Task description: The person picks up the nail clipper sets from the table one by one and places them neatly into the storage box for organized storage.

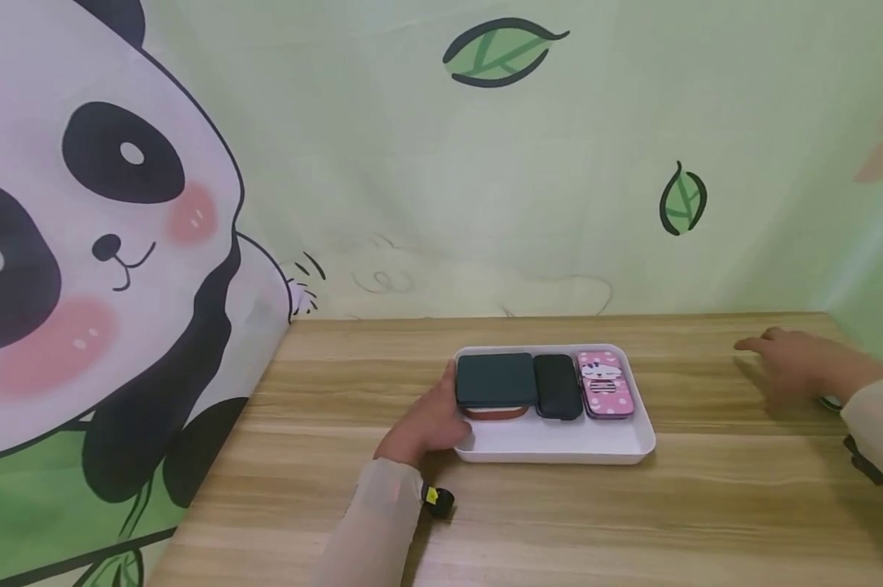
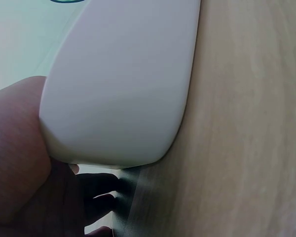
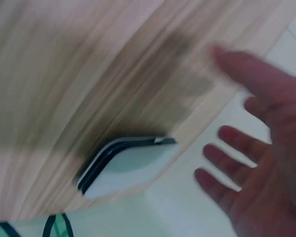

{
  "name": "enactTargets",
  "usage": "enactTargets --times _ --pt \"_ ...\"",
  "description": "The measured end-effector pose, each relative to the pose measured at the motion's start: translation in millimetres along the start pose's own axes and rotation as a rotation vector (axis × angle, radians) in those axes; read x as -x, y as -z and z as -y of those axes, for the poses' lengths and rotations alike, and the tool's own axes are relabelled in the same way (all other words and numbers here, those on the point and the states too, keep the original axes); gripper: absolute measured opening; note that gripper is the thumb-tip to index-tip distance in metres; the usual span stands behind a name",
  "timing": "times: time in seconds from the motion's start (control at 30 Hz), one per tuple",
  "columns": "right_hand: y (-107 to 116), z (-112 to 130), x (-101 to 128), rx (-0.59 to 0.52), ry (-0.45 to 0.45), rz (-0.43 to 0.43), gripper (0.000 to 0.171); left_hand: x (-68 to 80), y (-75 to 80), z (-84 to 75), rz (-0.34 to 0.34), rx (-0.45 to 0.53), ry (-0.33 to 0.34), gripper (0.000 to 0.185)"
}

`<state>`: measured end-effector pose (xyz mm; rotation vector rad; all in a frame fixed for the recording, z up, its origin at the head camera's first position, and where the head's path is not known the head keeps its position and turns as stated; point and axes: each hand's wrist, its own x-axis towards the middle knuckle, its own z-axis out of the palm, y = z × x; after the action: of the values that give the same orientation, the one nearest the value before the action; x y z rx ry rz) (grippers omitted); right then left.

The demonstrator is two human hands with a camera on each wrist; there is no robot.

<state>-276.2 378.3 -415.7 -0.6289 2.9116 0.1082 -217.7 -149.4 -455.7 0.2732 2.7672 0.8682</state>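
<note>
Left hand: my left hand [image 1: 428, 424] grips the near-left corner of the white tray [image 1: 558, 448], thumb by the rim, fingers curled under its wall.
Right hand: my right hand [image 1: 793, 363] hovers over the table [image 1: 280, 489], fingers spread, holding nothing.
Tray: mid-table, touching the wood.
Load: dark green case [image 1: 494, 379], black case [image 1: 558, 386], pink case [image 1: 604, 383] side by side.
Handling: I judge it stiff, smooth plastic, light; loose cases may slide if tilted.
Hold: opposite rims, kept level.

Three cases [image 1: 558, 386] lie side by side in tray [image 1: 558, 450].
</note>
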Motion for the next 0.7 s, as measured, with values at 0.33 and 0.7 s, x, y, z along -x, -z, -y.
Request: enactTargets --times 0.33,0.7 --pt "-19.3 -28.6 23.6 0.083 -0.107 0.090 0.076 -1.1 -1.1 2.2 0.006 0.000 -0.011 0.105" --pt "-33.4 -33.6 25.8 0.229 -0.080 -0.038 0.064 0.7 -0.4 1.9 0.010 0.022 0.006 0.105"
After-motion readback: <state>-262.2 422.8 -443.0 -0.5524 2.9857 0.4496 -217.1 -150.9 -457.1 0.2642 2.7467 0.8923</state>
